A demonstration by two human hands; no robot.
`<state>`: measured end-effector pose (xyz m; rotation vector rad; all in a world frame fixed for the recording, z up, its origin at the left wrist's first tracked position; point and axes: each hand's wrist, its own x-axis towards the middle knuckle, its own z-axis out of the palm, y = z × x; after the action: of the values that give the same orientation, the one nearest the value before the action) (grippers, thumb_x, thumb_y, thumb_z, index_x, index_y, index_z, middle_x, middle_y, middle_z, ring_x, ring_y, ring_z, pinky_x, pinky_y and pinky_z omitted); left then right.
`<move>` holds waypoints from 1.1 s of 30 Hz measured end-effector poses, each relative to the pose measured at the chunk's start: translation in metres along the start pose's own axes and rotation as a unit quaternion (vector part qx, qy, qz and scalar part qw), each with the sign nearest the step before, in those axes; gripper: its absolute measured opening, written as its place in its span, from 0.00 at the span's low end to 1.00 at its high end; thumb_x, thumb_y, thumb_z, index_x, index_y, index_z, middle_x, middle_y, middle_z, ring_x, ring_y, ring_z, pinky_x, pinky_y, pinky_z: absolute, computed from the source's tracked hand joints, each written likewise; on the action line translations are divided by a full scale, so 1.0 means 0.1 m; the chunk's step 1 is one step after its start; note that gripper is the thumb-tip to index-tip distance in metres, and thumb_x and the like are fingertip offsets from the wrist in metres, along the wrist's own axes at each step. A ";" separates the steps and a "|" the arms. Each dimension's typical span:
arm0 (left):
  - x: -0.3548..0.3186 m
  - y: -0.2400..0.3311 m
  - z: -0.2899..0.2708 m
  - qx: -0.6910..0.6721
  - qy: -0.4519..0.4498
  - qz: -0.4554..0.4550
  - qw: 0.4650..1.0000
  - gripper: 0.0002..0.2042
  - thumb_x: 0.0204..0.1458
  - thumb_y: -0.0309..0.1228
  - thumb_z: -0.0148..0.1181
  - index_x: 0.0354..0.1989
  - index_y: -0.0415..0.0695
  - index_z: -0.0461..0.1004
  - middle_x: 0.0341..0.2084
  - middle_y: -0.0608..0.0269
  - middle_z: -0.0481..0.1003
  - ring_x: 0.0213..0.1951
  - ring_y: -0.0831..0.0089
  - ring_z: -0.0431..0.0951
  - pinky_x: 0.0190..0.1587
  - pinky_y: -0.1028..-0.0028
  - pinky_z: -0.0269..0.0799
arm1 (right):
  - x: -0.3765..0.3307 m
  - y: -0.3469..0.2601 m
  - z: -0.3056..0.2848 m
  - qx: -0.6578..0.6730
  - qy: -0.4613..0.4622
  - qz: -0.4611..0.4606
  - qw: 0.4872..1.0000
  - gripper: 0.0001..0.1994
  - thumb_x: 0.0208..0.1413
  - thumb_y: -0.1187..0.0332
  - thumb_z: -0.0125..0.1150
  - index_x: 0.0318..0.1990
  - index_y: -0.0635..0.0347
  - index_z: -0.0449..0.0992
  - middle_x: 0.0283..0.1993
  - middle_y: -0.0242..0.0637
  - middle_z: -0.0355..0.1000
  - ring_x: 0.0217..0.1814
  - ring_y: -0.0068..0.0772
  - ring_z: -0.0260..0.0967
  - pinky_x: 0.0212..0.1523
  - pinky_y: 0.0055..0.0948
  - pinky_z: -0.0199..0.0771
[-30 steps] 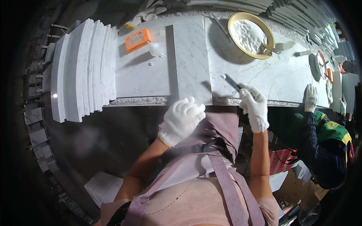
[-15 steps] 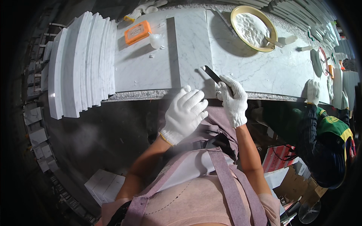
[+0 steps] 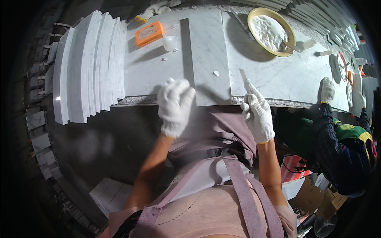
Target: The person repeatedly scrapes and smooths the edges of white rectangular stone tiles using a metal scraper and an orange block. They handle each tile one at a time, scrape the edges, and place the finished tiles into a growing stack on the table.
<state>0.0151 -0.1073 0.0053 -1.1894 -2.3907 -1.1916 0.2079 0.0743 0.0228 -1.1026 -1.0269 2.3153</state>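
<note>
My right hand [image 3: 260, 115], in a white knit glove, grips a flat thin-bladed putty knife [image 3: 243, 78] whose blade points away from me. My left hand [image 3: 176, 108], gloved the same way, is over the near edge of the bench with its fingers bent; their tips are hidden. Between the hands, a narrow grey-veined marble strip [image 3: 208, 47] lies across the bench top, its near end at the front edge. A small white lump of paste [image 3: 216, 73] sits on it. A yellow-rimmed bowl [image 3: 294, 36] of white paste stands beyond my right hand, with a scraper [image 3: 293, 47] in it.
Upright marble pieces [image 3: 89, 67] stand packed at the left. An orange box [image 3: 149, 34] and a translucent bottle [image 3: 170, 43] are at the far left. More slabs [image 3: 317, 16] line the far right. At the right, a co-worker's gloved hand [image 3: 328, 90] touches the bench.
The white lump on the knife's tip now lies on the marble strip. My right hand has drawn back and right with the knife. My left hand has moved left, its fingers curling.
</note>
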 end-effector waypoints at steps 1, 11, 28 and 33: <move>0.06 -0.09 0.00 0.036 -0.038 -0.125 0.991 0.20 0.55 0.32 0.76 0.54 0.39 0.80 0.50 0.52 0.80 0.54 0.53 0.79 0.62 0.58 0.73 | -0.02 -0.02 -0.07 -0.015 -0.048 0.010 0.999 0.22 0.70 0.65 0.65 0.68 0.60 0.73 0.42 0.28 0.73 0.31 0.17 0.68 0.30 0.15 0.73; 0.97 -0.85 0.51 0.100 0.027 -0.209 0.972 0.30 0.49 0.39 0.79 0.58 0.39 0.75 0.52 0.46 0.78 0.54 0.49 0.78 0.59 0.53 0.74 | -0.27 0.07 -0.11 0.140 -0.117 0.088 0.979 0.19 0.64 0.60 0.74 0.55 0.58 0.75 0.49 0.36 0.75 0.47 0.28 0.73 0.37 0.23 0.79; 0.18 -0.42 0.52 -0.140 0.098 -0.215 0.962 0.20 0.59 0.31 0.74 0.57 0.39 0.78 0.51 0.56 0.82 0.51 0.64 0.82 0.58 0.65 0.76 | 0.14 -0.29 0.27 -0.472 -0.091 -0.235 0.845 0.25 0.67 0.71 0.63 0.71 0.58 0.72 0.51 0.39 0.80 0.38 0.30 0.79 0.41 0.29 0.80; 0.19 -0.45 0.54 -0.121 0.113 -0.214 0.963 0.25 0.57 0.34 0.75 0.60 0.36 0.76 0.53 0.51 0.82 0.52 0.60 0.83 0.58 0.63 0.77 | 0.19 -0.33 0.36 -0.589 -0.112 -0.243 0.763 0.22 0.65 0.70 0.64 0.66 0.56 0.77 0.48 0.47 0.82 0.45 0.48 0.82 0.46 0.39 0.81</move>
<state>-0.0225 -0.0718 -0.0464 -0.5522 -2.4449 -1.6849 0.1687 0.0908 0.0533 -0.6874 -2.6427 1.2359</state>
